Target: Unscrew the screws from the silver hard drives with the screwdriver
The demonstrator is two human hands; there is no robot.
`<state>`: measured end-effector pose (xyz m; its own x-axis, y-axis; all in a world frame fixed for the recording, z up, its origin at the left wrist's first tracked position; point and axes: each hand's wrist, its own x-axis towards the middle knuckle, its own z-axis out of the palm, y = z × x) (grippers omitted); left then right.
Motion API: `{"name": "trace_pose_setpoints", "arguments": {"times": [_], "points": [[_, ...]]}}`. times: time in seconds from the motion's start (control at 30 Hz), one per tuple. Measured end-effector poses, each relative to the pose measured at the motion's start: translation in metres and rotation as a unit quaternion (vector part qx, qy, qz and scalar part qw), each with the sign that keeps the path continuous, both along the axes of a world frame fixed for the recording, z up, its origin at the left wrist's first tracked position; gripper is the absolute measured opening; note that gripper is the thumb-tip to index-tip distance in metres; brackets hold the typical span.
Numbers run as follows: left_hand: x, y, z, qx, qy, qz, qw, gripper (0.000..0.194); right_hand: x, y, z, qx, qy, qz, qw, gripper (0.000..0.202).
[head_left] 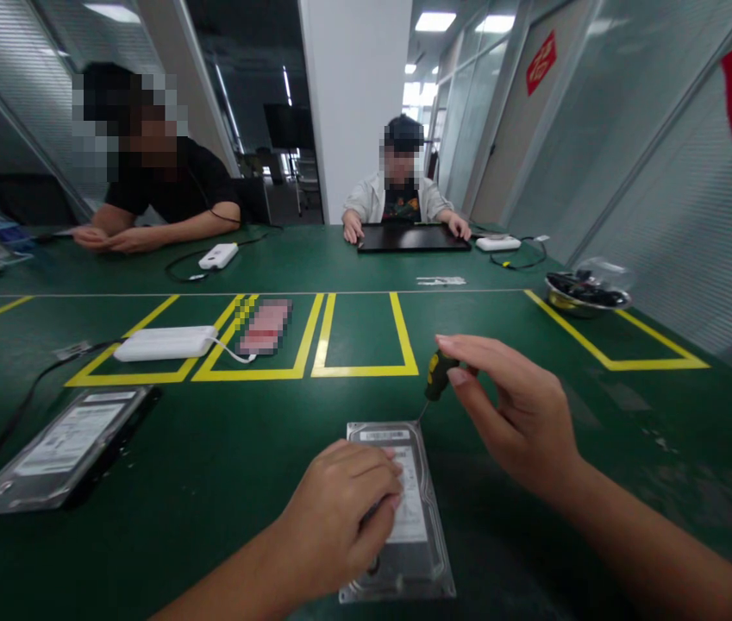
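Note:
A silver hard drive with a white label lies flat on the green table, short side toward me. My left hand rests on its left half, fingers curled together over the label; whether it pinches anything is hidden. My right hand holds a small screwdriver with a dark green and yellow handle between thumb and fingers. The screwdriver leans, its thin shaft pointing down to the drive's far right corner.
Another hard drive lies at the left. Beyond are a white power strip, a phone, yellow tape outlines and a bowl of dark parts. Two people sit across the table, one behind a black panel.

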<state>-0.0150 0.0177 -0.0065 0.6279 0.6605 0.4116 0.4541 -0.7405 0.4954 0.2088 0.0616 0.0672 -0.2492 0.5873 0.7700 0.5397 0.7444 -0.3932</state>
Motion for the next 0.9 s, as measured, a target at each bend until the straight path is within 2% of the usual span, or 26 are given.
{"name": "trace_pose_setpoints", "arguments": {"times": [0.13, 0.37, 0.6, 0.7, 0.83, 0.9], "points": [[-0.001, 0.000, 0.001, -0.001, 0.000, -0.002, 1.000, 0.014, 0.000, 0.000, 0.002, -0.001, 0.011, -0.018, 1.000, 0.023], [-0.002, -0.001, 0.002, -0.007, -0.001, 0.000, 1.000, 0.014, 0.002, -0.001, 0.002, -0.002, 0.001, 0.010, 1.000, 0.032], [0.001, 0.003, 0.002, -0.011, 0.012, 0.004, 1.000, 0.015, 0.001, 0.001, -0.001, -0.004, 0.009, 0.006, 1.000, 0.030], [0.004, 0.008, 0.009, -0.016, 0.057, 0.011, 0.998, 0.017, 0.000, 0.000, -0.001, -0.011, 0.017, 0.009, 1.000, 0.027], [0.011, 0.020, 0.026, 0.012, 0.123, 0.015, 0.992, 0.016, 0.001, -0.001, 0.000, -0.004, 0.011, 0.005, 1.000, 0.024], [0.016, 0.030, 0.034, 0.020, 0.143, 0.046, 0.988, 0.014, 0.002, 0.000, 0.000, -0.009, 0.005, 0.010, 1.000, 0.026]]}}
